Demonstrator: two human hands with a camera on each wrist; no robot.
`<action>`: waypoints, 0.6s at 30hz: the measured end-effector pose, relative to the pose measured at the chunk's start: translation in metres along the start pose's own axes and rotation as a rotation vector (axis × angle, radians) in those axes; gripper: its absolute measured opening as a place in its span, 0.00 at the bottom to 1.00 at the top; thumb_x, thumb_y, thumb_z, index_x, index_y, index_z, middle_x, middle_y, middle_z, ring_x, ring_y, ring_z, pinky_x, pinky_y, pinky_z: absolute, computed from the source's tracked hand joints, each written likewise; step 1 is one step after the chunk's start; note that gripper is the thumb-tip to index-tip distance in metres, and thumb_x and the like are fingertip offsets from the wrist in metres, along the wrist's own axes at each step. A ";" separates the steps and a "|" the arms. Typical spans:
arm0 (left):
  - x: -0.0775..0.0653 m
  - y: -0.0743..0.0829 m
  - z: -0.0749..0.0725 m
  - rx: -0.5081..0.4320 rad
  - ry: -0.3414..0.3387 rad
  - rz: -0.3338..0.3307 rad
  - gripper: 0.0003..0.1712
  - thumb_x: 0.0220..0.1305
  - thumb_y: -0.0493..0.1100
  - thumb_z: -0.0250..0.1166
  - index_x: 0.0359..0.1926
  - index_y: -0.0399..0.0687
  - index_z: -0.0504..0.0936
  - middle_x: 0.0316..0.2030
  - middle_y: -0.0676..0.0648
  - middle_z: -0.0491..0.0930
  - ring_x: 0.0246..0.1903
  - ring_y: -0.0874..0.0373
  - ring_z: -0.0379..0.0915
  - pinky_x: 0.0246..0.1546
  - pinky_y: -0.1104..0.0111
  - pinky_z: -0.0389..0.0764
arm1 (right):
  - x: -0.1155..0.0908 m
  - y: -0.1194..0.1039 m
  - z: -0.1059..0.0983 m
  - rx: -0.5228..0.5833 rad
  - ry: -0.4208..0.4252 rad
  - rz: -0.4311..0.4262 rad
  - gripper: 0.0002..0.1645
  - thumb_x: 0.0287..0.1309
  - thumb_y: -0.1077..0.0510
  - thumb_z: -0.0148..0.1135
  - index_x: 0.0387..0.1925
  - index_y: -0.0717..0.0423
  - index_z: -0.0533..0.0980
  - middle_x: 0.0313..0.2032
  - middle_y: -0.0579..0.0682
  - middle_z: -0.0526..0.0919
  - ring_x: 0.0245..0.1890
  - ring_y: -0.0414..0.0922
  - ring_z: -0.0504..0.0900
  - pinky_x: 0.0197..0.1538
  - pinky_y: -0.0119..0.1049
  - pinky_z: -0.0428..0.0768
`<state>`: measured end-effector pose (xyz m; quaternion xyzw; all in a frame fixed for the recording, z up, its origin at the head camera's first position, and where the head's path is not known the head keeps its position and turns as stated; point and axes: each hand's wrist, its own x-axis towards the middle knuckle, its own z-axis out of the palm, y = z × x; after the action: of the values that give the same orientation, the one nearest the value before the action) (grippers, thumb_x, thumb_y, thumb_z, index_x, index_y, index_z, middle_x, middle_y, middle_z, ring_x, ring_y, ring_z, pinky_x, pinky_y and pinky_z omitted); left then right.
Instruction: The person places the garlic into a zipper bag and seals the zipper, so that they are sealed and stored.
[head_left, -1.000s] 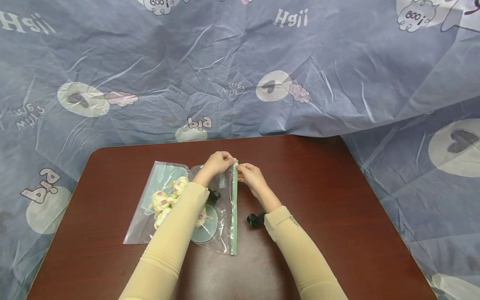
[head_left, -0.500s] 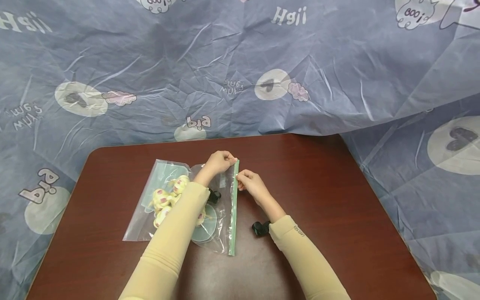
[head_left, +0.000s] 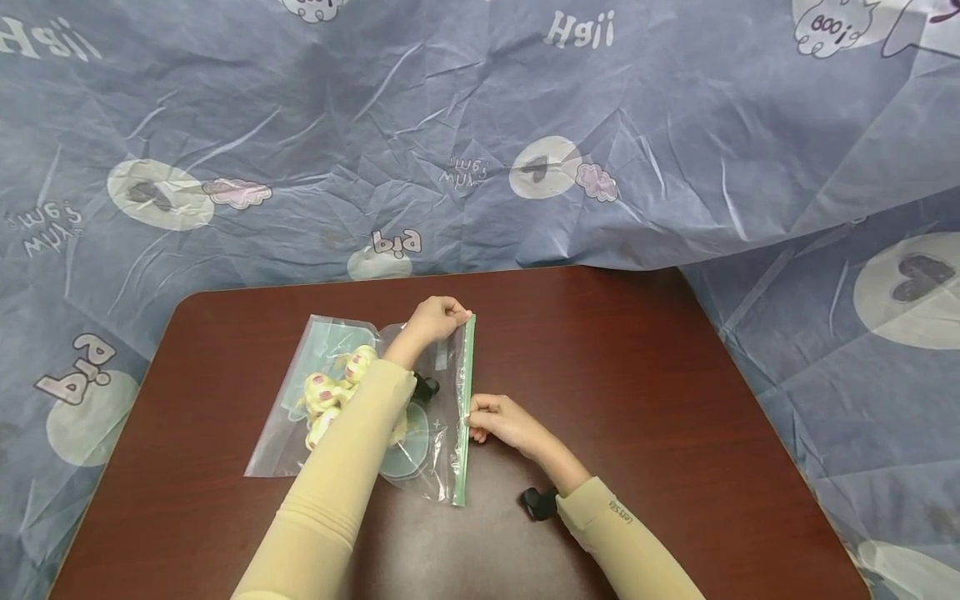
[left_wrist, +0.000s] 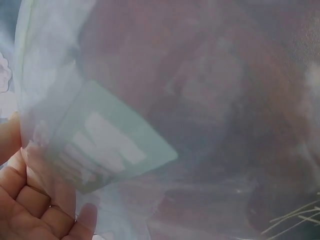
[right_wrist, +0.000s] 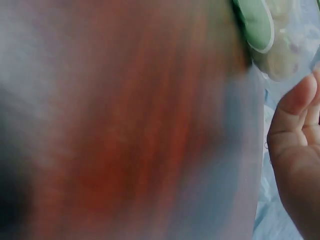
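A clear zip bag with a green zip strip lies on the table, its strip side to the right. Several pale yellow round things with pinkish patches show in the bag, partly covered by the left sleeve. My left hand pinches the strip's far end; in the left wrist view, its fingers lie at the edge of the clear film, near a green patch with white marks. About midway along the strip, my right hand pinches it between thumb and fingers. The right wrist view is largely blurred.
The brown table extends to the right of the bag. Patterned blue-grey cloth hangs behind it and at the sides. A black wrist-worn device sits under the right wrist, another by the left.
My right hand has slid along the green strip towards me, from near its far end to about its middle. The left hand has stayed at the far corner.
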<state>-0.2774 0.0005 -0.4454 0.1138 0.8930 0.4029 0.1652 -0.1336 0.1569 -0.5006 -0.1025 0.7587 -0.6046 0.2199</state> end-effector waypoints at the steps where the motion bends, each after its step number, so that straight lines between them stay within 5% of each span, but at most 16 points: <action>1: 0.000 0.000 0.000 0.004 0.002 -0.002 0.14 0.70 0.52 0.60 0.36 0.47 0.83 0.27 0.50 0.76 0.30 0.56 0.72 0.36 0.64 0.75 | -0.003 0.001 0.002 -0.005 -0.014 0.000 0.10 0.60 0.67 0.53 0.27 0.73 0.70 0.22 0.49 0.76 0.23 0.38 0.74 0.32 0.32 0.77; 12: -0.003 0.004 0.002 0.068 0.020 0.012 0.14 0.70 0.50 0.60 0.39 0.45 0.83 0.26 0.54 0.74 0.30 0.58 0.70 0.35 0.69 0.72 | -0.023 0.013 0.011 -0.022 -0.205 0.028 0.11 0.58 0.65 0.57 0.28 0.73 0.74 0.20 0.45 0.78 0.21 0.37 0.76 0.30 0.29 0.79; 18: -0.004 0.006 0.002 0.074 0.036 0.014 0.14 0.70 0.49 0.60 0.38 0.44 0.84 0.29 0.51 0.77 0.31 0.57 0.71 0.37 0.67 0.73 | -0.033 0.018 0.021 -0.045 -0.342 0.117 0.10 0.56 0.64 0.60 0.26 0.70 0.77 0.21 0.52 0.84 0.22 0.37 0.80 0.31 0.29 0.81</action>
<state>-0.2723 0.0039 -0.4414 0.1187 0.9094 0.3725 0.1421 -0.0926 0.1567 -0.5149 -0.1644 0.7282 -0.5474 0.3782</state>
